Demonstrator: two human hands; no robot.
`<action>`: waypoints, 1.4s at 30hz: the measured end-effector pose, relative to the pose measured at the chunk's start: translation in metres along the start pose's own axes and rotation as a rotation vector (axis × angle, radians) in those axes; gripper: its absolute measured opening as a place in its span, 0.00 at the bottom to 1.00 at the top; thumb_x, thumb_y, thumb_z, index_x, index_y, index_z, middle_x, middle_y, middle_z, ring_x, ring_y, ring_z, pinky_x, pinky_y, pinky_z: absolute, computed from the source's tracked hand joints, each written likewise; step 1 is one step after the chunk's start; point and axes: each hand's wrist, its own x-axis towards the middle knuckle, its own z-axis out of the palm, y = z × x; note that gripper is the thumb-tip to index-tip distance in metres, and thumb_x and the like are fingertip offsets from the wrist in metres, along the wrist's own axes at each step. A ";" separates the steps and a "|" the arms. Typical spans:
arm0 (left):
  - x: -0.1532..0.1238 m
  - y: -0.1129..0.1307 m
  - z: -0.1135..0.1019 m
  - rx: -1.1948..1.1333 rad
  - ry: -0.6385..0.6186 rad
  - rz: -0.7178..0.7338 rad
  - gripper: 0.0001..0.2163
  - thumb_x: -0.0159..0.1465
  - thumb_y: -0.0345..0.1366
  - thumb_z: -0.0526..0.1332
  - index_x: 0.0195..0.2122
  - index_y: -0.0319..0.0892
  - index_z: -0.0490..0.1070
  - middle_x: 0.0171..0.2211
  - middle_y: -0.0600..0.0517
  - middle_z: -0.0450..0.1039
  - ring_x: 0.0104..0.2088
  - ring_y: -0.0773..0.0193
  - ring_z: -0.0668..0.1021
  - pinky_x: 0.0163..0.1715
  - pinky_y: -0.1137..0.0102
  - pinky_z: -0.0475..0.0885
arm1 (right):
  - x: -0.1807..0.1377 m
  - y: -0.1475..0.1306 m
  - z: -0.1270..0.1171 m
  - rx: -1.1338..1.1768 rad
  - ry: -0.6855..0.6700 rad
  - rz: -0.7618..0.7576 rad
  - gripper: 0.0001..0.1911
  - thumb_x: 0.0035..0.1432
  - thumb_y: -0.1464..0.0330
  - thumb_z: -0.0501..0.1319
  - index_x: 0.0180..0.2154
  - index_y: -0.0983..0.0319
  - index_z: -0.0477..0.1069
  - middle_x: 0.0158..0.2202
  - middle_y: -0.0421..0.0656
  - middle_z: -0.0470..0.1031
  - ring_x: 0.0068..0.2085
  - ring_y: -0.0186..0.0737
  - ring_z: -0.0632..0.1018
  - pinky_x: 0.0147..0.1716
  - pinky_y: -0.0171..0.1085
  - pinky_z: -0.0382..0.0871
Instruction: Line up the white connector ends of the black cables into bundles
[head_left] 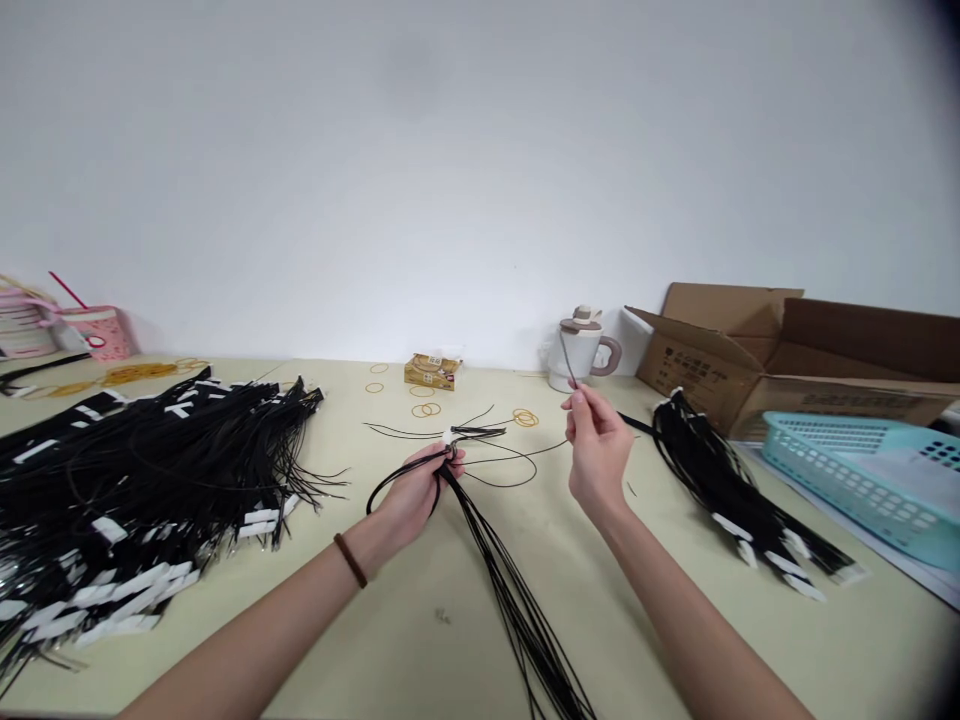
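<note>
My left hand (421, 490) is closed around a bundle of thin black wires (499, 570), near their upper ends. From this grip the wires hang down toward the table's front edge, and one loop bends out on the left. A small white piece and short loose wire ends show just above the fingers. To the right, my right hand (598, 440) is raised in a pinch on a thin dark strand (567, 358) that sticks up past the fingertips. One fine wire (517, 455) runs from the bundle toward the right hand; where it ends is hidden.
A large pile of black wires (165, 470) with white tabs covers the left. Another wire bundle (720, 490) lies right, beside a turquoise basket (847, 470) and cardboard box (697, 370). Rubber bands (525, 417), a small gold box (432, 371) and a mug (574, 355) stand behind.
</note>
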 end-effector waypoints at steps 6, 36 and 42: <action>-0.007 0.005 0.007 0.075 -0.024 0.172 0.06 0.55 0.34 0.61 0.28 0.36 0.71 0.30 0.50 0.72 0.30 0.69 0.73 0.40 0.71 0.65 | -0.030 -0.017 0.010 -0.381 -0.305 -0.569 0.06 0.55 0.71 0.58 0.26 0.61 0.70 0.18 0.37 0.60 0.22 0.31 0.62 0.24 0.34 0.57; -0.003 0.001 0.003 0.183 -0.067 0.328 0.11 0.55 0.41 0.60 0.31 0.37 0.72 0.32 0.50 0.72 0.33 0.67 0.71 0.42 0.70 0.64 | -0.043 -0.007 0.014 -0.418 -0.495 -0.703 0.09 0.53 0.74 0.58 0.23 0.62 0.64 0.17 0.34 0.53 0.21 0.30 0.57 0.22 0.33 0.51; -0.002 0.000 0.002 0.205 -0.068 0.340 0.11 0.56 0.41 0.59 0.31 0.38 0.72 0.31 0.50 0.72 0.33 0.66 0.71 0.40 0.70 0.64 | -0.044 -0.009 0.016 -0.387 -0.503 -0.624 0.10 0.54 0.73 0.57 0.22 0.62 0.63 0.18 0.34 0.52 0.22 0.30 0.58 0.23 0.32 0.52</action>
